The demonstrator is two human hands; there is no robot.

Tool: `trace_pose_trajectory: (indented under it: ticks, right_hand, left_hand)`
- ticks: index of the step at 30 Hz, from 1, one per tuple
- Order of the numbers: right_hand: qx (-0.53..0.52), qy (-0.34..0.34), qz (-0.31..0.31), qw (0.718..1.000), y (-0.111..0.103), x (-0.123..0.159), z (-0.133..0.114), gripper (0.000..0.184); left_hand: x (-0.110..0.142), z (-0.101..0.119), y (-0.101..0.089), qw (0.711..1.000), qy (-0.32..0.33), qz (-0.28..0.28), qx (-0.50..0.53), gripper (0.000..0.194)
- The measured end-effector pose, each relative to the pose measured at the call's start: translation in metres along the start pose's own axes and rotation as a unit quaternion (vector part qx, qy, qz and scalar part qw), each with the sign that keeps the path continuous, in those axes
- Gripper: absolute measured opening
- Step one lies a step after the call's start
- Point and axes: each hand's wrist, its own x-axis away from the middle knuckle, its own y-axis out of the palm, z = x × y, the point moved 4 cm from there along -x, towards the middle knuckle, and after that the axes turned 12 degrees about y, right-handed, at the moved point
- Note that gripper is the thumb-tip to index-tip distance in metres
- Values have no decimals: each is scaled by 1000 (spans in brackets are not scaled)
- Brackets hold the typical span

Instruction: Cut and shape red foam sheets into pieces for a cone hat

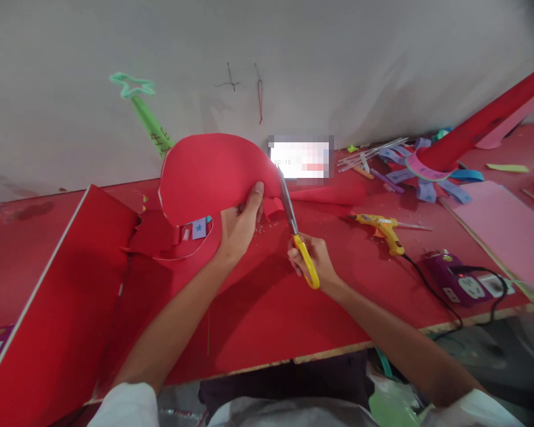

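head view: from my remote seat i am watching both arms reaching forward over the red table [267,332], elbows spreading wide and hands coming near each other in the middle. the left hand [240,230] is pinching a curved sheet of red paper [213,172]: its thumb is lying flat on the near face, pointing up and to the right, while the other fingers are going behind the sheet, where i am mostly losing sight of them. the left wrist is bending slightly below the paper's lower edge. the paper is standing raised above the table, between the hand and the wall [196,47].

the right hand [317,254] is curling closely around the yellow handles of the scissors [295,229], its knuckles facing up and its forearm slanting in from the lower right. the blades are pointing up and away, lying nearly together, and their tips are meeting the paper's right edge; i am not managing to tell whether they are biting into it. the glue gun [385,228] is resting to the right, near a purple power strip [454,279].
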Motion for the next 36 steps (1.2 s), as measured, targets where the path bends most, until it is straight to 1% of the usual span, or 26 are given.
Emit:
trace_pose_trajectory:
  ticks: [6,11,15,19,22,24,27,29,33,36]
  right_hand:
    - [4,10,1,1000,1,0,0,71]
    - [-1,21,0,1000,1,1,-1,70]
    - [-6,34,1,999,0,1,1,68]
    - [5,39,3,999,-2,0,4,69]
    - [16,27,-2,1000,-1,-1,5,72]
    - [12,12,-21,1000,3,-2,4,77]
    - [3,-11,-53,999,9,-4,3,81]
    - [10,-24,-64,998,12,-5,3,81]
    - [18,-58,-54,997,15,-7,2,78]
    - [-5,-64,-53,997,15,-8,1,77]
  left_hand:
    - [-5,-4,1,998,6,12,60,58]
    - [-6,-4,1,997,5,26,73,53]
    - [-6,-2,1,997,10,15,75,55]
    - [-10,-1,-1,998,13,13,55,57]
    - [-12,-1,-3,999,2,15,30,59]
    - [-11,1,-3,1000,-2,12,21,59]
    - [-8,8,1,1000,13,5,14,61]
    - [-4,13,4,1000,23,0,11,62]
    - [-1,18,7,999,37,-5,7,61]
    - [-1,15,7,999,42,-16,-6,61]
